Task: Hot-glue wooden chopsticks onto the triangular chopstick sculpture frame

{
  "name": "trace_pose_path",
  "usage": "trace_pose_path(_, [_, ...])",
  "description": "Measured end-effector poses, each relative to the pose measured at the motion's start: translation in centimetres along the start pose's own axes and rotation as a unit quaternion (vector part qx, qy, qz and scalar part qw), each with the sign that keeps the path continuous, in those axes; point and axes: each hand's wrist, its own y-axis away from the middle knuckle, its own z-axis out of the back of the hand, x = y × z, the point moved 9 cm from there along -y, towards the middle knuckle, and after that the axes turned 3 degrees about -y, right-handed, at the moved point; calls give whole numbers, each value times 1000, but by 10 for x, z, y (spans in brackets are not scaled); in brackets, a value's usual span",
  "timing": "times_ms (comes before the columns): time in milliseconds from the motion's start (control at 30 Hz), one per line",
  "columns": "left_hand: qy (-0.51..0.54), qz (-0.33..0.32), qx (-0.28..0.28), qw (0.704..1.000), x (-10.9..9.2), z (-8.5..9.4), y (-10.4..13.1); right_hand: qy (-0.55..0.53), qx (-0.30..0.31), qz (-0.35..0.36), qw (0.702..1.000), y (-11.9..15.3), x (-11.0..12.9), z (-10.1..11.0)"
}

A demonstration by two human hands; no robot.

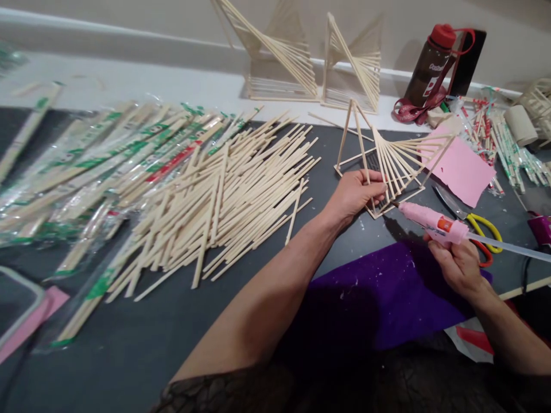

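Left fingers (pixel 377 189) pinch your pale, fan-shaped wooden-stick frame (pixel 384 146), right fingers (pixel 439 255) curl round the pink, stick-fed glue gun (pixel 430 222): brace the frame, dab sparingly.

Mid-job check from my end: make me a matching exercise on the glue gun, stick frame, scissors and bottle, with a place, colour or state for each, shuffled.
Things
1. glue gun
2. stick frame
3. scissors
4. bottle

Places, colours, states
A. dark-bodied, red on top
B. held by the left hand
C. partly bright yellow
D. gripped in the right hand

Right pairs: 1-D, 2-B, 3-C, 4-A
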Motion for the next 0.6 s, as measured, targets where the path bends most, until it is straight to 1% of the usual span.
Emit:
trace_pose_path(100, [0, 1, 0, 1000, 0, 0, 0, 15, -6, 1, 1000, 2, -2, -2])
trace_pose_path(267, [-6, -3, 3, 1000, -2, 0, 0, 21, 15, -5, 1000, 3, -5, -7])
trace_pose_path(467, [-15, -4, 7, 1000, -1, 0, -1, 31, -10, 5, 999, 3, -3, -4])
trace_pose_path(600, [-14, -6, 11, 1000, 0, 0, -2, 35, -10, 17, 999, 4, -1, -5])
